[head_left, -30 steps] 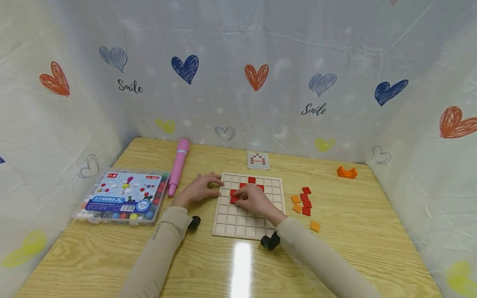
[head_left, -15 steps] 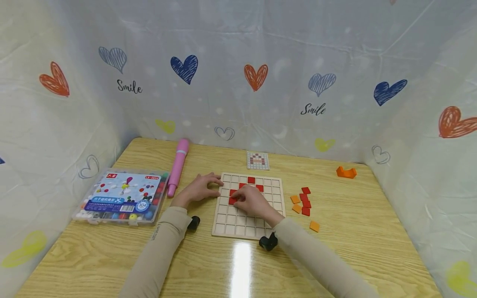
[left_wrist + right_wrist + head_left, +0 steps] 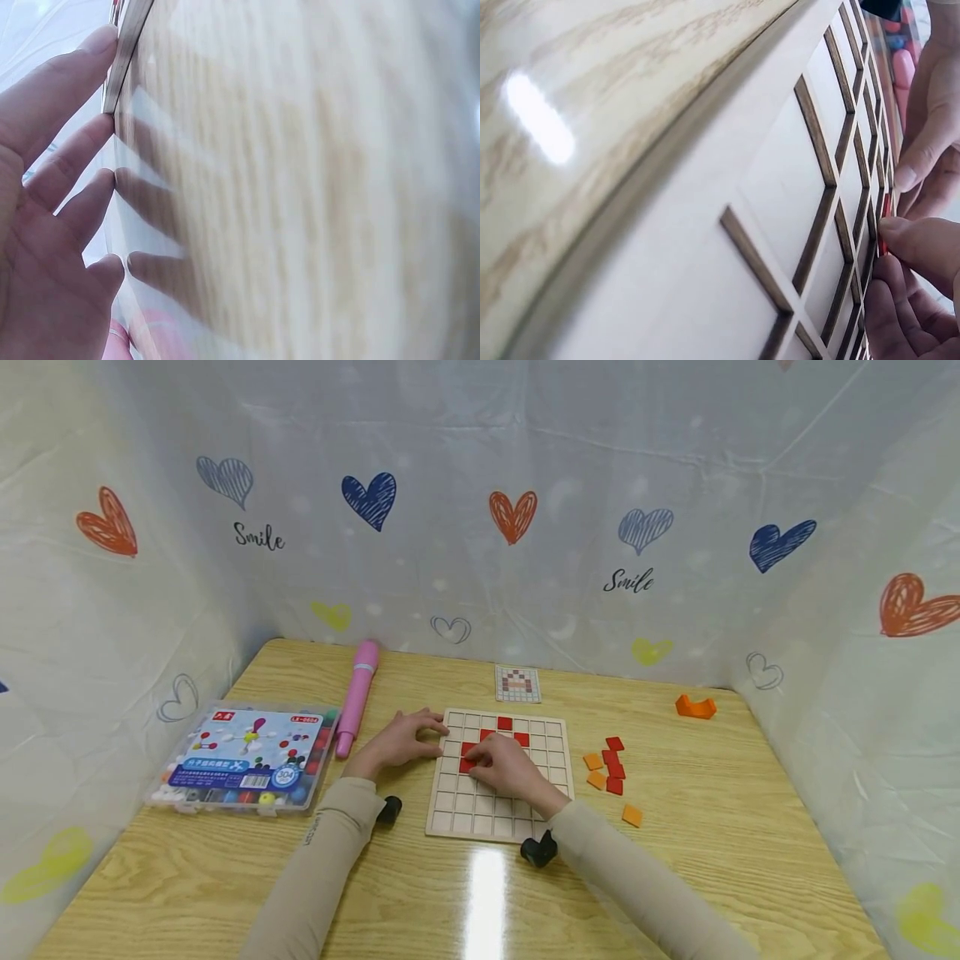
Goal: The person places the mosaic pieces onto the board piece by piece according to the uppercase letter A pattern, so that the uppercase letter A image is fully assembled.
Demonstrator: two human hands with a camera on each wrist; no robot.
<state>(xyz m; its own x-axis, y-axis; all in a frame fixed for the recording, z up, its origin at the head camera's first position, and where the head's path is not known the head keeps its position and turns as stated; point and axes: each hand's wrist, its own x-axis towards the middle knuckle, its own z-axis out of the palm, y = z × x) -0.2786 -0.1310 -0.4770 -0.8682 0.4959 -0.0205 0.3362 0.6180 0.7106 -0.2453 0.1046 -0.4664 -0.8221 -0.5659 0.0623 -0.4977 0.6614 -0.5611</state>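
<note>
A pale wooden grid board (image 3: 462,822) lies on the table with several red tiles (image 3: 505,723) set in its upper cells. My right hand (image 3: 512,768) is over the board, thumb and fingers pinching a red tile (image 3: 886,217) low at a cell on the left side. Part of that tile is hidden by the fingers. My left hand (image 3: 400,742) rests at the board's left edge, its fingers spread and loosely bent. In the left wrist view, fingertips (image 3: 101,41) touch the board's side and others the table.
Right of the board lie loose red tiles (image 3: 613,765) and orange tiles (image 3: 632,815). A small pattern card (image 3: 517,684) sits behind it. At left are a pink tube (image 3: 357,697) and a clear plastic box (image 3: 243,760). An orange curved piece (image 3: 696,707) lies far right.
The head view shifts very slightly. Both hands stay almost where they were, the right still at the same cells and the left still at the board's edge.
</note>
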